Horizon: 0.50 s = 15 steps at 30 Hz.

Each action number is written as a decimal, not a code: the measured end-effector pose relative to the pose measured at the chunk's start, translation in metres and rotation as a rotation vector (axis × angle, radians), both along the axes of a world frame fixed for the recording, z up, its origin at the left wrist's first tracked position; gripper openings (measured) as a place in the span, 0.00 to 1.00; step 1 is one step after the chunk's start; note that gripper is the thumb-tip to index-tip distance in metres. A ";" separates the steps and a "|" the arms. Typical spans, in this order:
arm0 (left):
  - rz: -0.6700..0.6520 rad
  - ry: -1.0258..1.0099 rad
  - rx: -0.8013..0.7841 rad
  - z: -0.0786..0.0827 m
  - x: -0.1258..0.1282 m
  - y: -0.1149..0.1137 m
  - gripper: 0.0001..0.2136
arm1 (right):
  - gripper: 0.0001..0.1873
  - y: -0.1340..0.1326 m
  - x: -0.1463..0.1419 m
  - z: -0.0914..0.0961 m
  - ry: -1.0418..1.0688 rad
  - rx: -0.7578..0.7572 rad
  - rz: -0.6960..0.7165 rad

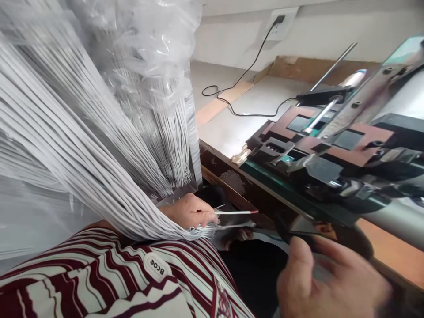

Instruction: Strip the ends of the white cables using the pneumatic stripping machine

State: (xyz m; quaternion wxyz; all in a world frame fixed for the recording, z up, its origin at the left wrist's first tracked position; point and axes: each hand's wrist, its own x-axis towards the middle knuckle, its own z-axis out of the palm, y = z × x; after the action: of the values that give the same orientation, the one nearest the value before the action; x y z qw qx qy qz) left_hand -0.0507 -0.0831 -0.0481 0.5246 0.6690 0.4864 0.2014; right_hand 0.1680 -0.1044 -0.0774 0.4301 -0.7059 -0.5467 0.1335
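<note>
A long bundle of thin white cables runs down from the upper left across the lap and ends near my left hand. That hand is closed at the cut ends, fingers pinching one white cable that points right and ends in a reddish tip. Another white end sticks out just below it. My right hand is at the lower right, a little blurred, thumb and fingers apart, with nothing seen between them. It is below the machine and apart from the cables.
More cable bundles hang at the left under clear plastic wrap. The machine, with a metal arm and rods, stands on the bench at the right. A black cord runs from it to a wall socket. The wooden bench edge slants between.
</note>
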 end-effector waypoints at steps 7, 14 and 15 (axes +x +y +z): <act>-0.097 -0.027 -0.098 -0.002 -0.005 -0.011 0.12 | 0.18 0.008 -0.026 -0.005 0.333 -0.261 0.395; 0.512 -0.187 -0.198 -0.009 -0.049 -0.021 0.11 | 0.16 0.015 -0.007 -0.102 0.802 -0.480 -0.030; 0.633 -0.281 -0.247 -0.003 -0.061 -0.024 0.12 | 0.18 0.013 -0.004 -0.115 0.832 -0.617 0.011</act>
State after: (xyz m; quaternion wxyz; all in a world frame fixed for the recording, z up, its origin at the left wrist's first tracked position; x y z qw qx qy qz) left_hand -0.1119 -0.1066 -0.0506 0.5750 0.3828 0.6130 0.3833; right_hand 0.1638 -0.0910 -0.1923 0.3822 -0.6842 -0.2684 0.5602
